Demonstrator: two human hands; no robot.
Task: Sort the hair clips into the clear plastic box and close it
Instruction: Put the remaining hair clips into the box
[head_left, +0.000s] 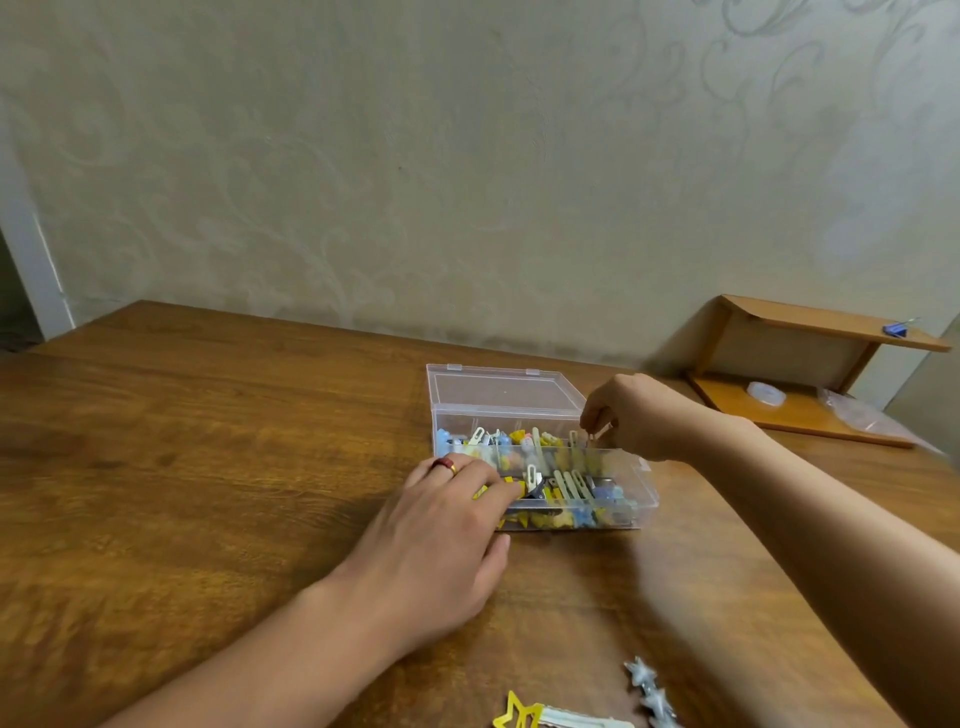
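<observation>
A clear plastic box stands open on the wooden table, its lid tipped back toward the wall. Inside lie several yellow, cream and blue hair clips. My left hand reaches into the box's near left corner, fingers curled among yellow clips. My right hand hovers over the far right corner and pinches a small pale clip between thumb and fingertips. Near the front edge lie a yellow star clip and a silver star clip.
A small wooden shelf stands against the wall at right, holding a roll of tape, a plastic bag and a blue binder clip on top. Patterned wall behind the table.
</observation>
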